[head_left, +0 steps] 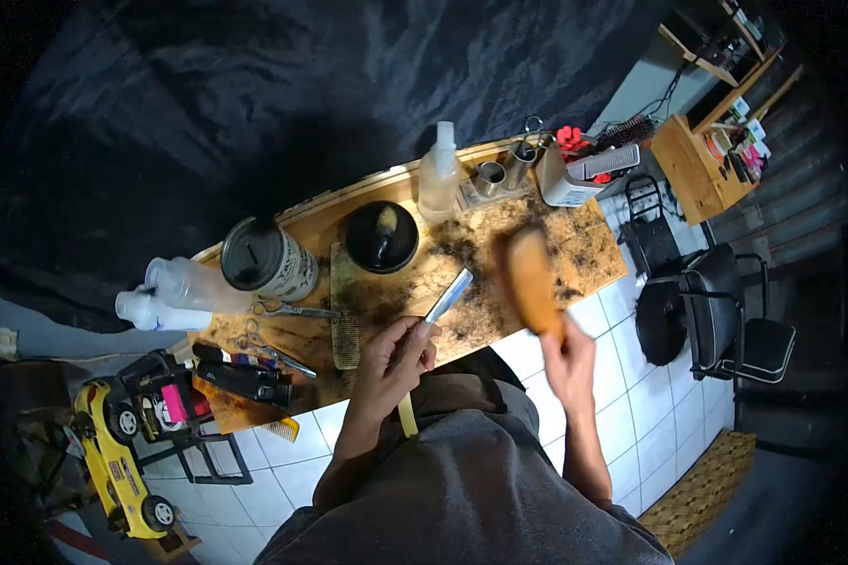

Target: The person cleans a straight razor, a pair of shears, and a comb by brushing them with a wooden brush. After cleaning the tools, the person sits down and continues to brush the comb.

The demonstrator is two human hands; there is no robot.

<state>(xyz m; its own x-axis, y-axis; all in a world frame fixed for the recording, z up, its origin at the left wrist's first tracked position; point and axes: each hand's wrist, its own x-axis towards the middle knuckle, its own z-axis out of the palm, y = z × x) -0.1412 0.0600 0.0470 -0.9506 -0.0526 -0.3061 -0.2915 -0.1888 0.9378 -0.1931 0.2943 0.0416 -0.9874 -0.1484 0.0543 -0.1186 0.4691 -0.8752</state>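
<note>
A razor with a shiny blade end is held in my left hand, fingers closed round it; a pale yellow handle part hangs below the hand. My right hand grips the end of an orange-brown brush, blurred by motion, above the table's front right edge. Dark hair clippings lie on the wooden table. Behind my left hand are a long comb and a black bowl with a small brush in it.
Spray bottle, metal cups and a container of combs stand at the back. A large can, white bottle, scissors and black clippers are left. Black chair at right; yellow toy car lower left.
</note>
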